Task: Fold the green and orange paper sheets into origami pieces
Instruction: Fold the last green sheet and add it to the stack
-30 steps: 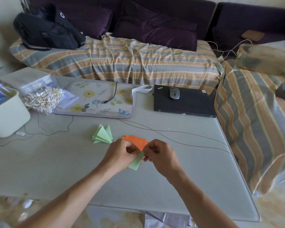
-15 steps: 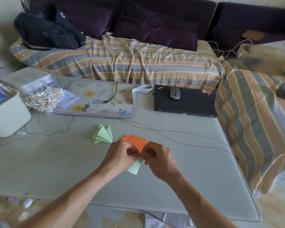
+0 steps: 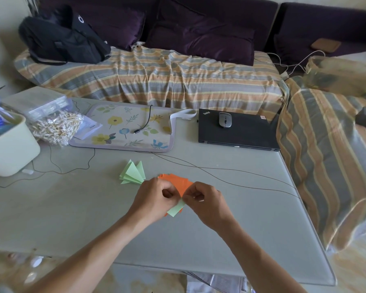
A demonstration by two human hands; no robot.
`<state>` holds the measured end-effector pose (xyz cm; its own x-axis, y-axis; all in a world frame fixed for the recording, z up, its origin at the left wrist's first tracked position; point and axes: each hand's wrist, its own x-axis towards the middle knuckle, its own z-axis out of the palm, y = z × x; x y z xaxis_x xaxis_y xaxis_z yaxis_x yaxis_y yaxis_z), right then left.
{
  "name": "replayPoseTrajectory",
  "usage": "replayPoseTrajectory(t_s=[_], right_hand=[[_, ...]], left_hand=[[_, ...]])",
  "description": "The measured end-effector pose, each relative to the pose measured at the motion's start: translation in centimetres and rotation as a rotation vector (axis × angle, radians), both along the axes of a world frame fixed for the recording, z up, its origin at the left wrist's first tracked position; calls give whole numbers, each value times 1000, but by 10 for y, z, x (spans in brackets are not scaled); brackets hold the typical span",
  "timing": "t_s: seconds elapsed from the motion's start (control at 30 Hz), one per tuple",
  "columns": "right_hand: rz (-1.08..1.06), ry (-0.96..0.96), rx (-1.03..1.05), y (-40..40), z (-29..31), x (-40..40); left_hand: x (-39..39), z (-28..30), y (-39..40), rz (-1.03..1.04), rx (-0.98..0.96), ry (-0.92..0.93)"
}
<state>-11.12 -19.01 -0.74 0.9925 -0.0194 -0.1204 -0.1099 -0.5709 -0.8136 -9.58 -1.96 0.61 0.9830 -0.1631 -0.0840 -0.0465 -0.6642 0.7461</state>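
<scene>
Covering most of the view is a pale grey-green table (image 3: 72, 208), smooth and matte with a rounded near-right corner; behind it a sofa under a wrinkled striped orange-grey cloth (image 3: 167, 79), dark purple cushions (image 3: 201, 41) and a black backpack (image 3: 61, 39) at far left. On the far side of the table: floral mat (image 3: 123, 127) with soft rounded edges, closed black laptop (image 3: 237, 132) with a grey mouse (image 3: 224, 119) on its lid, cream plastic tub (image 3: 9, 151) at the left edge, clear bag of cotton swabs (image 3: 55, 127) beside it. Thin black cables (image 3: 220, 170) trail across the tabletop.

Near the middle, left hand (image 3: 154, 200) and right hand (image 3: 207, 205) meet, both with fingers curled, pinching a flat folded green strip (image 3: 176, 210) that pokes out toward the near side between them. Orange folded paper (image 3: 181, 183) lies flat just behind the fingers, sharp creased edges; whether the hands also grip it is unclear. A small stack of green triangular folded pieces (image 3: 133, 173), crisp points up, sits on the table just left of the orange, untouched.
</scene>
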Motion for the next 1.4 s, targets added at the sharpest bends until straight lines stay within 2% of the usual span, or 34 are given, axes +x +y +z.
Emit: replayPoseTrajectory(t_s=[0.13,0.37,0.7,0.9,1.07,1.23,1.4], right_hand=[[37,-21,-23,3,-1,-2],[-43,-54,-16,4,4,-2],[24,-20,-2,1,0,-2],[-83,-8,-25,5,8,-1],[-32,45,-7,3,5,-1],[4,15,7,0,4,-2],[-40,-17,-32,3,8,0]], left_hand=[[-2,1,-2,-2,18,27],[-1,4,-3,141,-81,62],[-1,5,-1,36,-70,91],[-1,4,-5,69,-52,42],[-1,2,-4,46,-34,31],[0,5,0,21,-22,38],[-1,6,-2,104,-75,26]])
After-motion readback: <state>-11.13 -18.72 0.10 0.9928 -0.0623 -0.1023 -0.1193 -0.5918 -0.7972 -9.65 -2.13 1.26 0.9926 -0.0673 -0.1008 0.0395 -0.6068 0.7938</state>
